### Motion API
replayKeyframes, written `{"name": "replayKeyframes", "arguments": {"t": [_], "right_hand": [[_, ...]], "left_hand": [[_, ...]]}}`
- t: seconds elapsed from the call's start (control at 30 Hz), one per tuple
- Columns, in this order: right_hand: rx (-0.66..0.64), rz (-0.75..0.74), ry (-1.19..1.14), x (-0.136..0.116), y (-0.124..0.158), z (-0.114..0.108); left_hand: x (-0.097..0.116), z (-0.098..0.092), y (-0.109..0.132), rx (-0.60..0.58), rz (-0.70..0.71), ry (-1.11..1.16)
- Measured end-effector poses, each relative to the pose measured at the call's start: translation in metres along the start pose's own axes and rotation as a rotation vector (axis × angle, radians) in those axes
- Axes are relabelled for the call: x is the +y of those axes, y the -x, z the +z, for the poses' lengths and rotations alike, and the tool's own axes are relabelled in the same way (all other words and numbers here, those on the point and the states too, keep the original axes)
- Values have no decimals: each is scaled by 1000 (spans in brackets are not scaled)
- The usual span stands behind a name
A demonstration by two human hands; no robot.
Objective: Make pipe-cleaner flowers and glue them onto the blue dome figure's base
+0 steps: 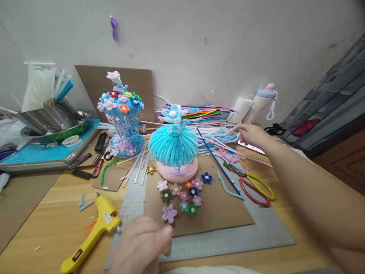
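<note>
My right hand reaches to the back right, its fingertips pinched at the ends of a spread of pale blue, white and pink pipe cleaners. Low in front, my left hand is loosely curled and slightly blurred, with nothing visible in it. Ahead of it lie several small pipe-cleaner flowers in mixed colours on a cardboard sheet. Behind these stands a turquoise ribbed dome on a round pink base, topped with a blue flower.
A yellow glue gun lies left of the cutting mat. Red and yellow-handled scissors rest at right. A flower-covered model, a metal bowl and a bottle stand farther back. A phone lies under the right wrist.
</note>
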State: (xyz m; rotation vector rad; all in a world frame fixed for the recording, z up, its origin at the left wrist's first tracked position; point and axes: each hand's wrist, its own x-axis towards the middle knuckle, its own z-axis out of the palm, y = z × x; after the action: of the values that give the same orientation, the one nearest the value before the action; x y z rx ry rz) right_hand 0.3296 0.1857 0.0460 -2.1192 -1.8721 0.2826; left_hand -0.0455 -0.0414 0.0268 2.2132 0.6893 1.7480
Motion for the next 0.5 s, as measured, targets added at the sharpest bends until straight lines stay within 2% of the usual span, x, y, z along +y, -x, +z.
{"name": "replayKeyframes", "arguments": {"t": [0.1,0.2,0.4,0.5], "right_hand": [[-74,33,37,22,5,12],[-62,68,92,48,10,21],[-44,66,33,92,29,38],[63,6,-50,102,40,48]], "left_hand": [[-8,3,2,-294,84,-95],[-13,12,4,-450,151,-114],[-12,20,6,-401,53,-78],[-11,17,7,-414,54,-77]]}}
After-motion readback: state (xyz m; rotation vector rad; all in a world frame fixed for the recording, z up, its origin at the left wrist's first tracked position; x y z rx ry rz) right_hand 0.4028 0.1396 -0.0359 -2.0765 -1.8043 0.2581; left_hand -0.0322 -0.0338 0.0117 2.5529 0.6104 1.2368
